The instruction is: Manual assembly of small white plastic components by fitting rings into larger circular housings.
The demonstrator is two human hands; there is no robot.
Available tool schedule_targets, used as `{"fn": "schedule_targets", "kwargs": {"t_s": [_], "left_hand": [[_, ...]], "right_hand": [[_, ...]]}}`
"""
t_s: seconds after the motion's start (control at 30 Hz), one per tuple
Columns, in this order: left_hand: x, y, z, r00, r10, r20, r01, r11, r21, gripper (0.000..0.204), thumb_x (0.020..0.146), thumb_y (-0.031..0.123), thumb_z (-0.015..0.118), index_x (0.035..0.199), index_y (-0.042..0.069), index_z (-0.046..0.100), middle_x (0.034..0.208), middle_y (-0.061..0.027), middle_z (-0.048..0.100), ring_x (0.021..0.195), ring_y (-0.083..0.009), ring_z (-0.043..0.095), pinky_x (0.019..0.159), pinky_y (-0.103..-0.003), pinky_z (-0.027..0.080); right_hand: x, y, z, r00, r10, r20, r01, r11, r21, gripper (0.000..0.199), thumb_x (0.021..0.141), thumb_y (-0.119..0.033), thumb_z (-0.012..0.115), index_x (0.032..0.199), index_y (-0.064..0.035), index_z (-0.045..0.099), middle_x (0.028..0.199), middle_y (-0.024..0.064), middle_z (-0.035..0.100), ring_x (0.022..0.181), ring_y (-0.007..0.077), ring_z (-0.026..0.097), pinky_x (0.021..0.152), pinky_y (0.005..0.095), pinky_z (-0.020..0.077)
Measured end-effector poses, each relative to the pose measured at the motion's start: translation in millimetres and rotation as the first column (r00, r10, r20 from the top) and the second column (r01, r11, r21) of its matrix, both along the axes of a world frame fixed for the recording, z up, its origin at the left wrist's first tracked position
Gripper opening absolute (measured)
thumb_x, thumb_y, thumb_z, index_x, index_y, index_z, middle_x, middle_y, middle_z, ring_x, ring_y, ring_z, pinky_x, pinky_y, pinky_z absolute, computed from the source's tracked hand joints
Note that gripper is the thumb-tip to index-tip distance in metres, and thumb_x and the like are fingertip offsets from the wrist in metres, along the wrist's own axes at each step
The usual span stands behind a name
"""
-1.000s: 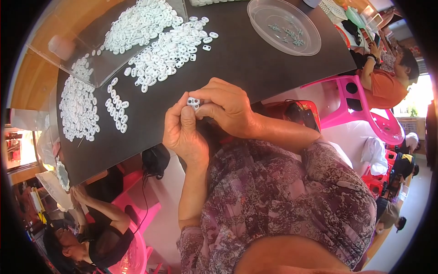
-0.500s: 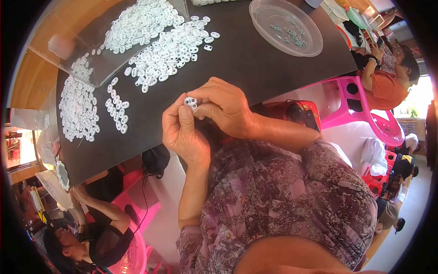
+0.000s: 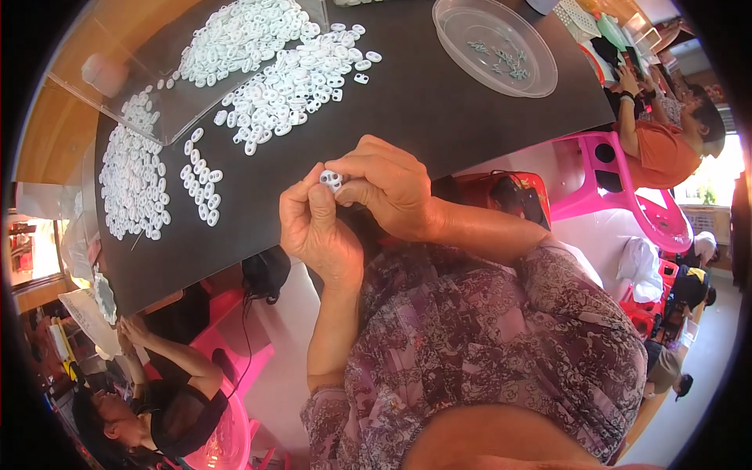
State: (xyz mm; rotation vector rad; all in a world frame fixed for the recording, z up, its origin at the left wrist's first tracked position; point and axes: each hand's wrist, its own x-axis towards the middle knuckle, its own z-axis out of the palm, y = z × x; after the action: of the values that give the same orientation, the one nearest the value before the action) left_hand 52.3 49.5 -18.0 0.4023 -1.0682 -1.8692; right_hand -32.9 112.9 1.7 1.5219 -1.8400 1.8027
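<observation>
Both hands (image 3: 321, 231) (image 3: 395, 192) pinch a small white holed part (image 3: 331, 181).

dark table (image 3: 446, 129) | pink chairs (image 3: 667, 232) | pale floor (image 3: 286, 337) | bright window (image 3: 721, 168)

Between my left hand (image 3: 319, 227) and right hand (image 3: 394, 190), the white piece (image 3: 331, 181) has turned, looking rounder than its squarish outline a second ago. My view has drifted slightly, putting the tray (image 3: 470, 25) farther right. The orange-shirted co-worker (image 3: 662, 149) has shifted a hand.
</observation>
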Motion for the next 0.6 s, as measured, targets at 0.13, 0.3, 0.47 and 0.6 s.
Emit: {"fn": "schedule_targets", "kwargs": {"t_s": [0.13,0.3,0.47,0.6], "left_hand": [[1.4,-0.3,-0.6,1.0,-0.003,-0.002,0.003,1.0,0.014,0.02,0.088,0.014,0.06,0.096,-0.004,0.058,0.086,-0.0068,0.059,0.074,-0.0113,0.054,0.067,-0.024,0.046],[2.1,-0.4,-1.5,1.0,0.015,0.027,-0.015,1.0,-0.001,0.019,0.089,0.015,0.059,0.096,-0.003,0.058,0.086,-0.006,0.058,0.075,-0.0108,0.054,0.068,-0.024,0.045],[3.2,2.5,2.9,1.0,0.022,0.001,-0.022,1.0,-0.011,0.019,0.091,0.015,0.056,0.098,-0.003,0.057,0.089,-0.0058,0.058,0.078,-0.0103,0.053,0.07,-0.023,0.045],[2.7,3.4,3.8,0.999,0.044,-0.007,-0.045,0.998,-0.053,0.02,0.091,0.015,0.055,0.099,-0.003,0.056,0.091,-0.006,0.058,0.08,-0.0103,0.053,0.072,-0.024,0.045]], "right_hand": [[0.7,-2.0,-5.3,1.0,-0.001,-0.02,0.0,1.0,-0.031,0.024,0.069,0.002,0.068,0.092,0.0033,0.062,0.072,0.0082,0.062,0.061,0.0185,0.053,0.054,0.0283,0.0431],[4.1,-0.7,-6.1,1.0,0.002,-0.017,-0.002,1.0,0.003,0.026,0.07,0.002,0.068,0.094,0.0029,0.061,0.076,0.0091,0.062,0.062,0.0192,0.053,0.054,0.0291,0.0432],[4.4,-1.5,-5.3,0.997,0.006,-0.078,-0.007,1.0,-0.019,0.029,0.07,0.001,0.068,0.098,0.0023,0.059,0.079,0.0099,0.062,0.064,0.0202,0.052,0.055,0.0297,0.0432],[5.9,-3.0,-2.6,0.995,-0.021,-0.102,0.018,0.999,-0.028,0.024,0.07,0.001,0.066,0.093,-0.0001,0.058,0.079,0.0083,0.059,0.064,0.0234,0.052,0.056,0.0319,0.0431]]}}
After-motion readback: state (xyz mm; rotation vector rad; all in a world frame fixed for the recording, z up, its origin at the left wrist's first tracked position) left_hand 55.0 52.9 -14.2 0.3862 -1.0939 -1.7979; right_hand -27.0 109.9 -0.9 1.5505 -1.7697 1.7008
